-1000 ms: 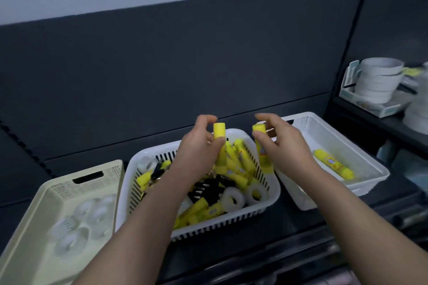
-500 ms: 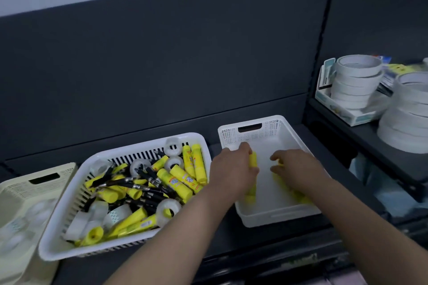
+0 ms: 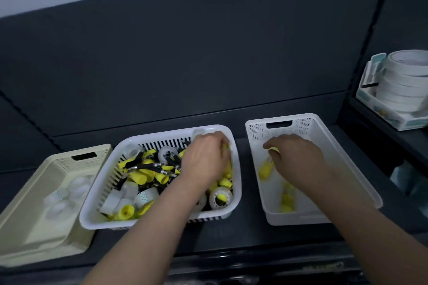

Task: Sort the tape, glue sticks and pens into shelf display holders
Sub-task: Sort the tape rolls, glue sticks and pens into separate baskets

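Glue sticks, sorted: 2 yellow sticks [image 3: 265, 169] lay blurred on the floor of the right white basket [image 3: 301, 127], 1 toward its left wall and 1 nearer its front.
Right hand [image 3: 298, 157]: was inside the right white basket, palm down, above the sticks. Its fingers were bent toward the left wall, with a yellow stick end just at the fingertips [image 3: 268, 146]. Whether they gripped that stick cannot be told.
Mixed stock: yellow glue sticks [image 3: 139, 177], black pens [image 3: 148, 166] and clear tape rolls [image 3: 221, 196] lay heaped together in the slotted middle basket [image 3: 139, 222].
Left hand [image 3: 203, 159]: was reaching into the right end of the middle basket, palm down. Its fingers curled down into the heap beside the right wall; motion blur hid what, if anything, they held.
Tape, sorted: several clear rolls [image 3: 76, 185] lay in the cream basket [image 3: 60, 162], blurred, at the far left.
Basket layout: 3 baskets stood in a row on the dark shelf [image 3: 231, 233]. The cream basket touched the middle one; the right white basket stood a little apart.
Surroundings: a stack of white tape rolls [image 3: 403, 83] sat in an open carton [image 3: 389, 115] on a separate shelf at the right.
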Demonstrator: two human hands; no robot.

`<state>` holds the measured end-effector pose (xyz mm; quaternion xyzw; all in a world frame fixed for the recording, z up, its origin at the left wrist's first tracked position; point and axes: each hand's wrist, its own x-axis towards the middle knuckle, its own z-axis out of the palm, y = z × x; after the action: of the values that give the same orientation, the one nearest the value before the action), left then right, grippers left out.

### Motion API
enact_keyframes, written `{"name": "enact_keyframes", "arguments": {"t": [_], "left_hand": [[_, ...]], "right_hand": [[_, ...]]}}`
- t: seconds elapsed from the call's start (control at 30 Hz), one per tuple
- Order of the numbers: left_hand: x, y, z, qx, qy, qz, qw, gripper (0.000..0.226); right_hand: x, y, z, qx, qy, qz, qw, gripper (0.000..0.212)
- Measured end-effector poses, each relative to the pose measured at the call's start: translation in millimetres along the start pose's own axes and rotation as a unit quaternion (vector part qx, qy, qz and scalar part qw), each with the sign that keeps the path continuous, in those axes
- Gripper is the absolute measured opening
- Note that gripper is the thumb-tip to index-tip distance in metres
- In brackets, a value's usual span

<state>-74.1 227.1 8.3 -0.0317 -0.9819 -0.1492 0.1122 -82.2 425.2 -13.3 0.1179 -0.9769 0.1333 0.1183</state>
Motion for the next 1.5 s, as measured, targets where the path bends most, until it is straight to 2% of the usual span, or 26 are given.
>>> {"name": "enact_keyframes", "arguments": {"t": [0.1, 0.17, 0.27, 0.43, 0.6, 0.77, 0.83, 0.93, 1.03, 1.1, 1.27, 1.33, 1.4, 1.5], "left_hand": [[-6.4, -49.4, -23.1, 0.021, 0.014, -0.078, 0.997, 0.024], [-12.7, -74.2, -33.1, 0.04, -0.007, -0.112, 0.993, 0.023], [-24.5, -97.7, -41.4, 0.024, -0.032, -0.114, 0.993, 0.019], [-38.6, -118.4, -44.6, -0.02, -0.061, -0.073, 0.995, 0.019], [-38.2, -124.9, -43.6, -0.044, -0.082, 0.008, 0.996, 0.021], [-21.8, -109.2, -32.5, -0.071, -0.099, 0.103, 0.987, 0.021], [-14.3, -96.6, -27.7, -0.065, -0.141, 0.139, 0.978, 0.022], [-5.2, -79.3, -17.5, -0.039, -0.244, 0.172, 0.954, 0.031], [0.2, -67.4, -4.8, 0.053, -0.31, 0.179, 0.932, 0.041], [1.8, -59.2, 2.3, 0.108, -0.307, 0.166, 0.931, 0.035], [4.2, -46.3, 5.2, 0.201, -0.241, 0.136, 0.94, 0.011], [5.0, -46.7, -0.1, 0.228, -0.234, 0.132, 0.936, 0.012], [7.3, -50.4, -5.0, 0.207, -0.218, 0.118, 0.946, 0.011], [9.1, -50.1, -12.7, 0.1, -0.166, 0.08, 0.978, 0.02]], "right_hand": [[8.5, -36.7, 6.2, 0.062, 0.01, -0.038, 0.997, 0.026], [16.1, -60.7, 16.8, 0.098, -0.03, -0.056, 0.993, 0.027], [25.4, -92.2, 36.2, 0.086, -0.103, -0.069, 0.989, 0.033], [35.1, -124.8, 52.5, 0.01, -0.126, -0.07, 0.99, 0.04], [39.9, -129.4, 52.6, 0.05, -0.099, -0.046, 0.993, 0.041], [32.9, -118.0, 25.2, 0.197, -0.004, 0.008, 0.98, 0.034], [29.4, -109.9, 13.2, 0.231, 0.031, 0.03, 0.972, 0.031], [21.5, -101.0, -1.5, 0.248, 0.066, 0.05, 0.965, 0.032], [14.6, -93.0, -11.9, 0.231, 0.091, 0.07, 0.966, 0.035], [10.6, -86.3, -15.7, 0.202, 0.089, 0.084, 0.972, 0.037], [1.9, -66.3, -12.0, 0.146, 0.044, 0.115, 0.982, 0.04], [-0.5, -55.9, -9.8, 0.129, 0.049, 0.133, 0.981, 0.042], [-2.3, -41.7, -8.0, 0.079, 0.053, 0.159, 0.983, 0.042], [-5.9, -19.0, -1.8, 0.001, -0.016, 0.197, 0.98, 0.044]]}}
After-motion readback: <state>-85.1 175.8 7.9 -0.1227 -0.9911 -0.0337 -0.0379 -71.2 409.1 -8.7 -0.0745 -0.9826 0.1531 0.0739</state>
